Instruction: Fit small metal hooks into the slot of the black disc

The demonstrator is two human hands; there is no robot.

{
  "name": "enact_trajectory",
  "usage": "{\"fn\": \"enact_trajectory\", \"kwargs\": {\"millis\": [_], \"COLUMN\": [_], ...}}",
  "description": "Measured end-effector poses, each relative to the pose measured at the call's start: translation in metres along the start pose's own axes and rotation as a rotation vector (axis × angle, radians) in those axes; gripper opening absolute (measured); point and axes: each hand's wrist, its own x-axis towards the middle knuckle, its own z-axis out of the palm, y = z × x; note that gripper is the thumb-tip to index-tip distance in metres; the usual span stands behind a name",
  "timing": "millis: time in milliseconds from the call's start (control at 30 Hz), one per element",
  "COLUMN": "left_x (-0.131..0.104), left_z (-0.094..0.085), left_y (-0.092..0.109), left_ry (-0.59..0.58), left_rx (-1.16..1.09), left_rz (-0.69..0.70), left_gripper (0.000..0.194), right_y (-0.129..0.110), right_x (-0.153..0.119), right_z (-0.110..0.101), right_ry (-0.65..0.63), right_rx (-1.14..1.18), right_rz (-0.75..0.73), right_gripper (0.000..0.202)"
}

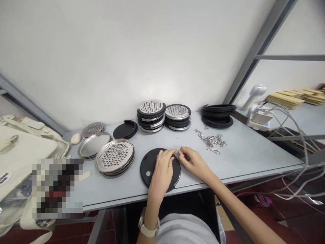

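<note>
A round black disc (149,159) with a pale round spot lies near the front edge of the table. My left hand (162,167) rests across it, fingers closed over its far right rim and fingertips at a small metal clip (177,153). From the right, my right hand (191,161) pinches that clip beside the rim; the fingers hide most of it. Several loose metal spring clips (212,140) lie in a pile beyond my right hand. To the left of the disc is a stack of perforated metal grater plates (115,156).
Two stacks of graters with black rims (151,117) (177,117) stand by the wall. Black rings (217,117) are piled at the back right, and another black disc (125,129) lies back left. Plain metal plates (93,145), a bag (22,145) and cables (302,135) flank the work area.
</note>
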Motion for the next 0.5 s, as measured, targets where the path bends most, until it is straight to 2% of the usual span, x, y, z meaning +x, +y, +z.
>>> {"fn": "enact_trajectory", "kwargs": {"millis": [167, 333, 500], "left_x": [-0.0017, -0.0026, -0.0035], "left_z": [-0.0003, -0.0028, -0.0017], "left_y": [-0.0028, 0.0018, 0.0034], "left_ry": [0.039, 0.021, -0.003], "left_rx": [-0.068, -0.085, -0.106], "left_rz": [-0.075, -0.101, -0.099], "left_gripper": [0.034, 0.032, 0.033], "right_y": [0.0009, -0.0002, 0.0002], "right_x": [0.0008, 0.0013, 0.002], "right_z": [-0.0013, -0.0014, 0.0027], "right_ry": [0.025, 0.018, -0.068], "right_rx": [0.016, 0.055, -0.031], "right_rz": [0.022, 0.056, -0.045], "right_gripper": [0.024, 0.026, 0.024]}}
